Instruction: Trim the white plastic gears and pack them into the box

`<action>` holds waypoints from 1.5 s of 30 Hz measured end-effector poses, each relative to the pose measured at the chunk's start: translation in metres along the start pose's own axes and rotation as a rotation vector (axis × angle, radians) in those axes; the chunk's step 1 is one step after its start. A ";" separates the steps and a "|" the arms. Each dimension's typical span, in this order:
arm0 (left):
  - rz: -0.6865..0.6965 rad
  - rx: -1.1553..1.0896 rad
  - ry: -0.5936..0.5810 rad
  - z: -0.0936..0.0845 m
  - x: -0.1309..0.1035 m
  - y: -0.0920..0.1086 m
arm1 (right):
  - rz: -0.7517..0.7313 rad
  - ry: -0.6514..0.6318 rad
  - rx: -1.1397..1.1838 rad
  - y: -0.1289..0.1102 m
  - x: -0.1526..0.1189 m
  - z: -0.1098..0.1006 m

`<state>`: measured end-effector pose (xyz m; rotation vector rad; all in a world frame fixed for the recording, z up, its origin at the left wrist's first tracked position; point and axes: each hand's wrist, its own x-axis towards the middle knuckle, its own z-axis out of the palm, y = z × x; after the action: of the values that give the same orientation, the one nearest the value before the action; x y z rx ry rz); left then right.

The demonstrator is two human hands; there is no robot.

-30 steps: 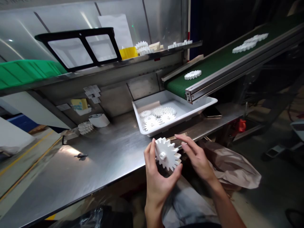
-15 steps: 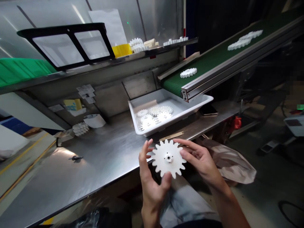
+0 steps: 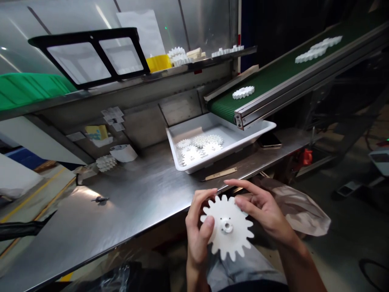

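Note:
A large white gear [image 3: 234, 235] with a raised hub faces me, held over my lap beyond the table's front edge. My left hand [image 3: 199, 229] grips its left side, thumb on the face and fingers curled behind the upper teeth. At the upper right rim, my right hand [image 3: 261, 207] touches the teeth with its thumb, its index finger stretched out above. More white gears [image 3: 202, 147] lie in the left part of a white tray [image 3: 225, 160]. A wooden-handled tool [image 3: 221, 174] rests on the metal table just in front of the tray.
A green conveyor [image 3: 273, 77] carrying white gears slopes down to the tray from the right. The metal table [image 3: 136, 207] bears a small dark part [image 3: 100, 199] at left. A phone [image 3: 270, 140] lies right of the tray; a brown bag [image 3: 304, 207] hangs lower right.
The held gear has come closer and lower, and it looks larger. My left fingers have closed over its upper left edge, and the thumb has moved up onto its face.

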<state>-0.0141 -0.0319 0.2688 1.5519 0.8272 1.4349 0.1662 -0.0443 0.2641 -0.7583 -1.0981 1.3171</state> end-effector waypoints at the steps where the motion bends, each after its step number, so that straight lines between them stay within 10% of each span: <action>1: 0.028 -0.012 -0.051 -0.001 0.001 0.001 | -0.001 0.012 -0.014 -0.002 -0.001 0.002; 6: -0.016 -0.181 -0.095 0.008 -0.001 0.012 | 0.024 0.015 -0.108 -0.006 -0.006 0.008; 15: 0.039 -0.315 0.389 0.023 -0.009 0.008 | -0.114 -0.008 -0.003 -0.002 -0.004 0.002; 29: 0.309 -0.268 0.713 0.045 -0.011 0.006 | -0.087 -0.139 0.115 0.003 -0.007 0.012; 36: 0.402 -0.234 0.717 0.038 -0.004 0.002 | -0.095 -0.044 0.116 0.001 -0.004 0.013; 45: 0.044 -0.429 0.236 0.023 -0.009 0.011 | -0.070 -0.030 0.036 -0.006 -0.007 0.011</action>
<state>0.0066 -0.0479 0.2754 1.0974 0.5700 1.7192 0.1586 -0.0540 0.2724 -0.6693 -1.1121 1.2891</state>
